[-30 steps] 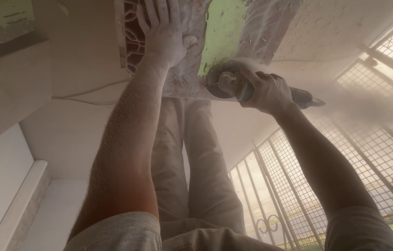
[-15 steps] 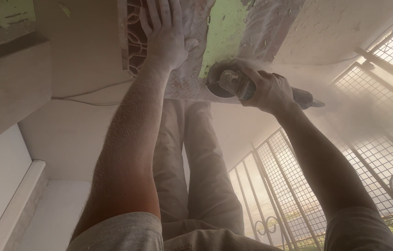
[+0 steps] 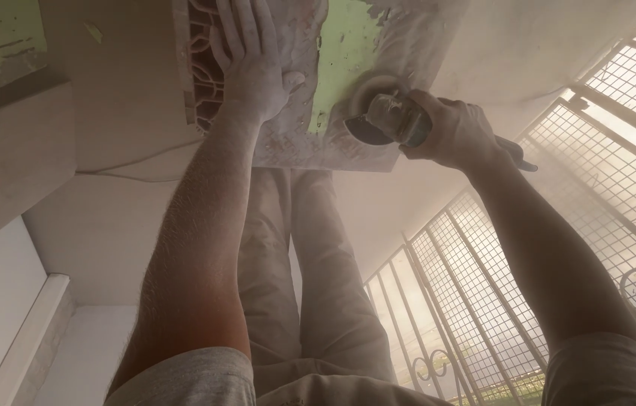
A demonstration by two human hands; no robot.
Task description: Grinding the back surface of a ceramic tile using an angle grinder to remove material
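Note:
My left hand (image 3: pixel 254 71) lies flat with spread fingers on a dusty panel (image 3: pixel 295 143) that has a patch of green paint (image 3: pixel 348 45). Under the hand's left side shows a brown carved lattice piece (image 3: pixel 201 68). My right hand (image 3: pixel 457 131) grips an angle grinder (image 3: pixel 393 120) by its body. The grinder's disc (image 3: pixel 363 134) meets the panel near its lower right edge, just below the green patch. My dust-covered trouser legs (image 3: pixel 310 263) run down the middle of the view.
A metal mesh grille (image 3: pixel 483 301) with scroll ornaments fills the right side. Pale stone slabs (image 3: pixel 10 165) lie at the left, and a thin cable (image 3: pixel 130 162) crosses the light floor. Fine dust hazes the air around the grinder.
Both hands stay almost where they were. The grinder has shifted only slightly on the panel, and dust keeps drifting to the right.

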